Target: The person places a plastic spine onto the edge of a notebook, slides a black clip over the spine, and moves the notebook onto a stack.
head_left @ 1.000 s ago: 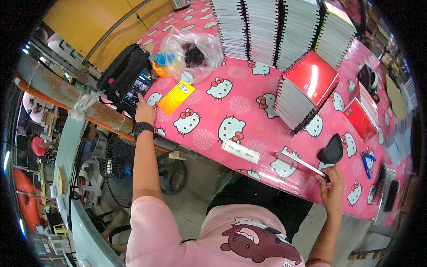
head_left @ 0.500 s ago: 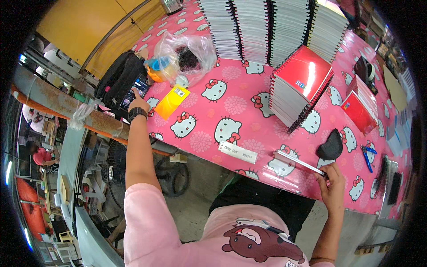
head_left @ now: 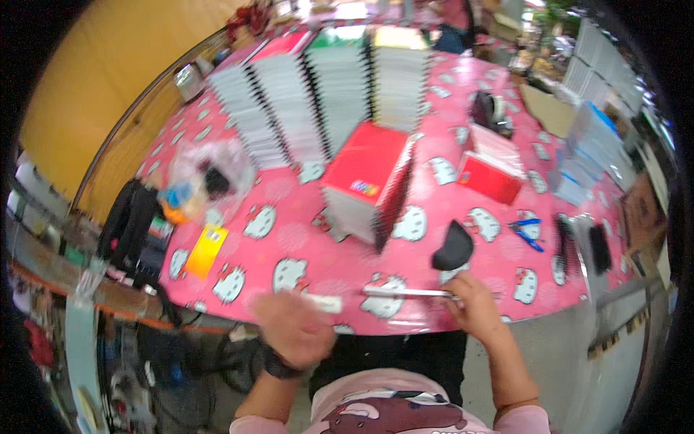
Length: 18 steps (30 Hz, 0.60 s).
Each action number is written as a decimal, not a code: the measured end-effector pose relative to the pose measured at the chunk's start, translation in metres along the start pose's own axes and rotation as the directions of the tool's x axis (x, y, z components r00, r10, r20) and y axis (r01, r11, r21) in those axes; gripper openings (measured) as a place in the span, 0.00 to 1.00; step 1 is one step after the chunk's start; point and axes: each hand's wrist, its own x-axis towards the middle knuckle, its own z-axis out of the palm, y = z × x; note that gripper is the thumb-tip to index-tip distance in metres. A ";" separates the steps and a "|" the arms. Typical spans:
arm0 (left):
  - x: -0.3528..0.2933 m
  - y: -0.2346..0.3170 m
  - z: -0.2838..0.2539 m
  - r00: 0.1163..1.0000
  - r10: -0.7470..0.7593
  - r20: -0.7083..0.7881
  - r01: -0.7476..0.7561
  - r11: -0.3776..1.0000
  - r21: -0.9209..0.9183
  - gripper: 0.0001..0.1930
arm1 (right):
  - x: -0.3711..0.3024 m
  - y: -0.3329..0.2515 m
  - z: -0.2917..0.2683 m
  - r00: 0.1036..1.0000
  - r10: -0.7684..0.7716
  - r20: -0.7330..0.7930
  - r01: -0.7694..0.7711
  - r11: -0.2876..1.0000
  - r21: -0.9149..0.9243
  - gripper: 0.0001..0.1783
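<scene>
My right hand [head_left: 473, 304] is closed on the near end of a thin, pale, straight strip-like item [head_left: 405, 292], seen edge-on just above the pink table cover. Its exact kind does not show. My left hand [head_left: 293, 329], with a black watch on its wrist, is smeared by motion near the table's front edge, so its fingers cannot be read. Beside it lies a small white label strip [head_left: 323, 303], partly covered by the hand. A black rounded pad [head_left: 454, 247] rests just beyond my right hand.
Tall stacks of coil-bound notebooks [head_left: 338, 98] stand at the back, with a red-covered stack [head_left: 369, 170] before them. Blue pliers [head_left: 530, 233] and a small red stack [head_left: 491, 177] lie right. Left are a black bag [head_left: 130, 228], a yellow card [head_left: 205, 252] and a plastic bag [head_left: 217, 170].
My left hand has left the phone by the black bag and come back to the front edge. My right hand keeps hold of the strip-like item, now lying more level across the view. The view has shifted.
</scene>
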 end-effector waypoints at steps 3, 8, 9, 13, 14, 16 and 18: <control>0.011 0.069 0.042 0.978 0.098 0.185 -0.055 0.972 -0.227 0.18 | -0.003 0.002 -0.002 1.000 0.010 0.009 -0.010 1.000 -0.026 0.10; 0.018 0.095 0.095 0.891 0.196 0.409 -0.084 0.957 -0.277 0.11 | -0.023 0.003 -0.013 0.998 0.039 -0.043 -0.042 0.996 -0.082 0.11; 0.014 0.092 0.103 0.829 0.241 0.504 -0.102 0.952 -0.288 0.09 | -0.027 0.003 -0.013 0.998 0.053 -0.032 -0.055 0.997 -0.062 0.12; 0.012 0.081 0.113 0.804 0.298 0.514 -0.126 0.931 -0.343 0.09 | -0.022 -0.003 -0.024 0.995 0.091 -0.046 -0.089 0.995 0.050 0.12; 0.015 0.083 0.115 0.802 0.311 0.510 -0.125 0.923 -0.365 0.09 | -0.026 0.005 -0.021 0.998 0.037 -0.056 -0.035 0.999 0.027 0.12; 0.017 0.088 0.114 0.812 0.313 0.492 -0.122 0.916 -0.381 0.10 | -0.034 0.020 -0.013 0.999 0.043 -0.010 -0.043 0.999 0.012 0.13; 0.014 0.094 0.115 0.833 0.291 0.470 -0.103 0.917 -0.386 0.11 | -0.031 0.018 -0.014 0.999 0.025 0.040 -0.025 1.000 -0.002 0.14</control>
